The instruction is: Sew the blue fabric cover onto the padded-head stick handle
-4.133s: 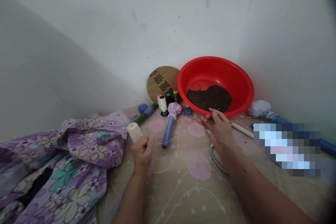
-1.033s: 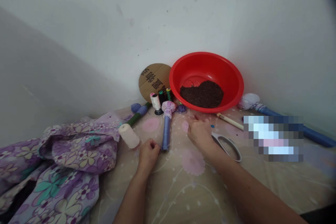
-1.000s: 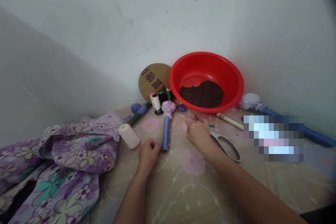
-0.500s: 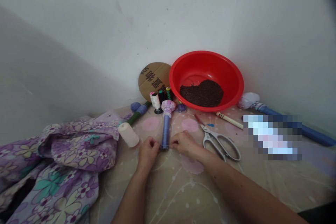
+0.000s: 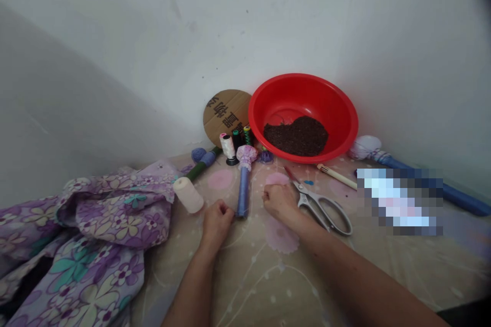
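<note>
A stick wrapped in blue cloth point(image 5: 243, 189), topped by a gathered pink-and-white cloth knob point(image 5: 246, 154), lies on the table with its near end toward me. My left hand point(image 5: 218, 219) is closed in a pinch just left of that near end. Fine pale thread point(image 5: 238, 213) shows at the end of the stick, running toward the left fingers. To the right, apart from the stick, my right hand point(image 5: 280, 200) is closed with fingertips pinched, its thread too thin to follow clearly. Silver-handled scissors point(image 5: 318, 204) lie beside the right wrist.
Left are a white thread cone point(image 5: 188, 195) and purple flowered fabric point(image 5: 115, 225). Behind stand several thread spools point(image 5: 229, 149), a cardboard disc point(image 5: 226, 112) and a red basin point(image 5: 353, 122) holding dark material. Another blue-wrapped stick point(image 5: 460, 199) lies right, near a blurred patch.
My right hand has drawn away from the stick's near end, to the right and slightly farther from me. My left hand stays almost where it was.
</note>
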### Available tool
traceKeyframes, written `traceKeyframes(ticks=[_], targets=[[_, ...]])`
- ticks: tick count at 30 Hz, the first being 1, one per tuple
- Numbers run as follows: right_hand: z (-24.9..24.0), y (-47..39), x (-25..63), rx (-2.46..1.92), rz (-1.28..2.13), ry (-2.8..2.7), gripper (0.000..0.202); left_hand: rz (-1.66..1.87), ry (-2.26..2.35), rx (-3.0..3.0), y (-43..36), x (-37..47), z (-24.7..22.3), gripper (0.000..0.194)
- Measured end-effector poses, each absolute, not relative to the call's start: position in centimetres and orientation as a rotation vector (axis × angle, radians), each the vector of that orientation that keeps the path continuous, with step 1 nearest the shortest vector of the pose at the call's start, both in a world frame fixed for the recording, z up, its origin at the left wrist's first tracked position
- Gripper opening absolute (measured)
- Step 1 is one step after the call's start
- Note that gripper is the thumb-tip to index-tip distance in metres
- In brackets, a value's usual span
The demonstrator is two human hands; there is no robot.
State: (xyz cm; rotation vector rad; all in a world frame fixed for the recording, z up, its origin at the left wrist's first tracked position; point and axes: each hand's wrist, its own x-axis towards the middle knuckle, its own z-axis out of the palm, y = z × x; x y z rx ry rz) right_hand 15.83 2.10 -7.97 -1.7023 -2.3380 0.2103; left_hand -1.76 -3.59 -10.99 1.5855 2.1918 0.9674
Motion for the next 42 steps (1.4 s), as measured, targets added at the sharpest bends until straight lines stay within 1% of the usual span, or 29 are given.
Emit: traceKeyframes(ticks=[6,9,16,20,27,33,36,38,42], targets=[[-7.9,1.8,15.7,-1.634,0.164,-2.357,0.021,1.01,2.18,1.577,-3.7,-1.7,-11.0,0.012],[-7.9,1.6,15.6,-1.635,0.156,-2.348,0.021,1.088,2.137,1.563,-3.9,-1.6,-10.8,0.016],[-8.4,1.8,15.9,-1.611,0.227,-2.313,0.023,1.354,1.663,1.351,-4.2,-1.1,-9.4,0.025],[-8.5,1.8,16.1,-1.586,0.23,-2.278,0.026,1.304,1.491,1.269,-4.2,-0.9,-9.5,0.027],[-7.4,1.3,16.0,-1.538,0.14,-2.014,0.028,1.232,1.509,1.242,-4.5,-0.6,-9.1,0.033],[-7.0,0.3,15.4,-1.351,0.392,-2.105,0.023,1.173,1.543,1.35,-4.4,-1.0,-9.3,0.033],[-7.1,0.0,15.1,-1.343,0.528,-2.168,0.021,1.168,1.581,1.383,-4.2,-1.1,-9.5,0.031],[-7.2,-0.1,15.0,-1.353,0.616,-2.22,0.02,1.161,1.617,1.371,-4.1,-1.2,-9.7,0.027],[-7.5,-0.1,14.9,-1.345,0.71,-2.33,0.025,1.147,1.655,1.352,-4.0,-1.2,-9.8,0.016]])
